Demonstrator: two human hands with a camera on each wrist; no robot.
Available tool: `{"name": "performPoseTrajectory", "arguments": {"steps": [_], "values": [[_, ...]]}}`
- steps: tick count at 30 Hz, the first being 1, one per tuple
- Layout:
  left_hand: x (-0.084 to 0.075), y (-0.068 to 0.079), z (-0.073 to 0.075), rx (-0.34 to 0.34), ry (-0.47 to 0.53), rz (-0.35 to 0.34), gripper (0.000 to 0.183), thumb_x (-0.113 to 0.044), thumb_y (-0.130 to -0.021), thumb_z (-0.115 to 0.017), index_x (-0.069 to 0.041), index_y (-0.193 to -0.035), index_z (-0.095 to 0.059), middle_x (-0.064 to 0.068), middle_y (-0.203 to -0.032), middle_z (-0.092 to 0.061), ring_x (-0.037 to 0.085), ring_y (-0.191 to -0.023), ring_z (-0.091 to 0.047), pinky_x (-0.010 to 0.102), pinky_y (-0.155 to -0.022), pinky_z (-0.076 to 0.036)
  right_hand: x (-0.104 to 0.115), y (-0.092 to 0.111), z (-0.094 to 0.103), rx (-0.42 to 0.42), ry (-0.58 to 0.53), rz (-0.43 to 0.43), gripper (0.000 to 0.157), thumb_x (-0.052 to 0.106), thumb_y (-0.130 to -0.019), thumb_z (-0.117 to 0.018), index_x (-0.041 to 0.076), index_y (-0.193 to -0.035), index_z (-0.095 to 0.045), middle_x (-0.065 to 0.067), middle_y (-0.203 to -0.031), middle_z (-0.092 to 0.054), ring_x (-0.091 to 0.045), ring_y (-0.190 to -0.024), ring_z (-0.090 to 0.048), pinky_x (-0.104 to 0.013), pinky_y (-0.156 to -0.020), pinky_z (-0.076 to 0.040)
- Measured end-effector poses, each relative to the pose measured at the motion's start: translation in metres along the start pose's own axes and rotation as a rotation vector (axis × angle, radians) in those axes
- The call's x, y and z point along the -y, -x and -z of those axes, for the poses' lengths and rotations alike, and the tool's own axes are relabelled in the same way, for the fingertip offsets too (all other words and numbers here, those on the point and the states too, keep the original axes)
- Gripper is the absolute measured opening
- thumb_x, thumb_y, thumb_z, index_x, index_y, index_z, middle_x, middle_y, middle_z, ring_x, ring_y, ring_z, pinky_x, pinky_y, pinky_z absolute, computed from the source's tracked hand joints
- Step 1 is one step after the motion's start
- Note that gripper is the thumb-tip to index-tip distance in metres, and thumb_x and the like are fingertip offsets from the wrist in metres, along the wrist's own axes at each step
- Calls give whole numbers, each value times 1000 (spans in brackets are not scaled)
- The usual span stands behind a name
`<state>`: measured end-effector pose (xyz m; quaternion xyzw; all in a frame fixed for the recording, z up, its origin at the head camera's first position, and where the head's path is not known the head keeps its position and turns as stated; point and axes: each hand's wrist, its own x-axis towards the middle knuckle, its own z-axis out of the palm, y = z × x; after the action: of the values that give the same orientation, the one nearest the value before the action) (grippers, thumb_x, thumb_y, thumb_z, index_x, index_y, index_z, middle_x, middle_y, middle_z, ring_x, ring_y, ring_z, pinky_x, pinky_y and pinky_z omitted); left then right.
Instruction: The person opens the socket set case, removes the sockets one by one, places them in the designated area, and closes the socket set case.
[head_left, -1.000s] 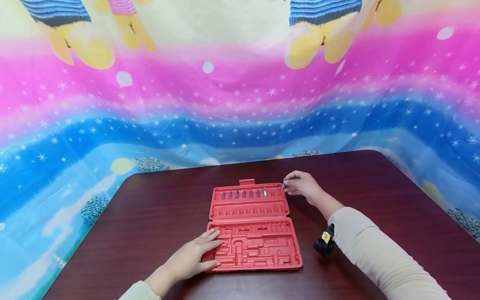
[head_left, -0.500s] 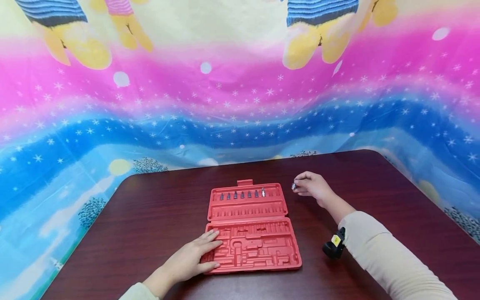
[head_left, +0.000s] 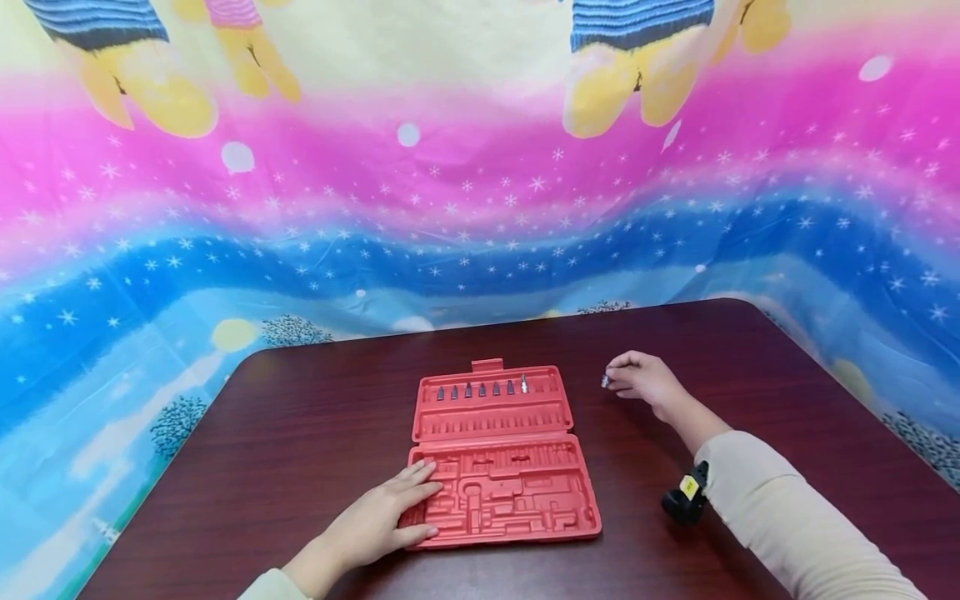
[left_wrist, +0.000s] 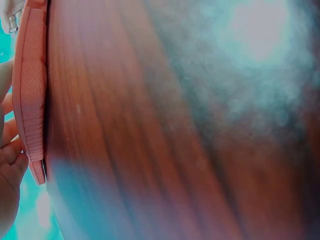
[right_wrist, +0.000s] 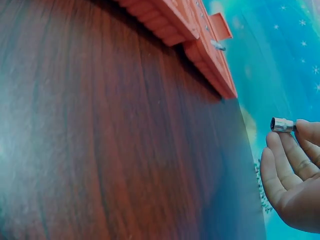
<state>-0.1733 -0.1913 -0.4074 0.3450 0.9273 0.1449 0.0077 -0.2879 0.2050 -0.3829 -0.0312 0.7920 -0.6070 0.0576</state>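
A red plastic tool case (head_left: 525, 540) lies unfolded on the table, its moulded lower half nearer me and its lid half farther away. My left hand (head_left: 382, 512) rests on the left edge of the lower half with its fingers extended. To the right of the lid, over the table, my right hand (head_left: 648, 386) pinches a small silver socket (right_wrist: 283, 125) between thumb and fingertips. In the right wrist view the socket's open end points left. A row of dark bits (head_left: 482, 390) stands in the lid's far row, with a silver piece (head_left: 524, 384) at its right end.
The dark wood table (head_left: 315, 417) extends around the case. A latch tab (head_left: 487, 365) sticks up from the lid's far edge. Behind the table hangs a patterned cloth (head_left: 450, 192). A black wrist camera (head_left: 686, 496) is on my right forearm.
My right hand has moved to the right, away from the lid's right edge, carrying the socket with it. The left hand stays on the case, and the bits in the lid look the same.
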Motion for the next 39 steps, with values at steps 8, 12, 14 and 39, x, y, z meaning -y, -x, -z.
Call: {"name": "performPoseTrajectory", "arguments": {"steps": [8,12,14,39], "values": [[1,0,-1,-1,5,2,57,-50,-81,-49,-9,-120,-53,9,-132,-38,23,-122,-31,40,-92,-33,-8,2,4,28,37,-36,26,11,-88,-49,-10,-103,-46,-10,-87,-60,-30,-88,-56,-37,-77,-46],[2,0,-1,-12,5,-5,57,-50,-80,-50,-8,-119,-53,9,-132,-39,23,-122,-30,39,-92,-33,-12,2,4,52,60,-54,21,9,-88,-48,-8,-100,-48,-10,-87,-59,-26,-85,-57,-37,-76,-46],[1,-1,-1,-15,3,-7,56,-50,-80,-51,-8,-118,-54,9,-131,-39,23,-122,-31,39,-92,-33,-13,3,3,65,66,-63,18,8,-87,-48,-7,-97,-49,-10,-86,-58,-24,-83,-57,-37,-75,-46],[2,0,-4,-27,9,7,56,-50,-79,-52,-8,-116,-55,8,-131,-39,23,-122,-31,40,-92,-33,-18,-1,-11,70,235,-111,10,4,-83,-50,-6,-86,-53,-11,-79,-54,-19,-69,-54,-33,-62,-48]]}}
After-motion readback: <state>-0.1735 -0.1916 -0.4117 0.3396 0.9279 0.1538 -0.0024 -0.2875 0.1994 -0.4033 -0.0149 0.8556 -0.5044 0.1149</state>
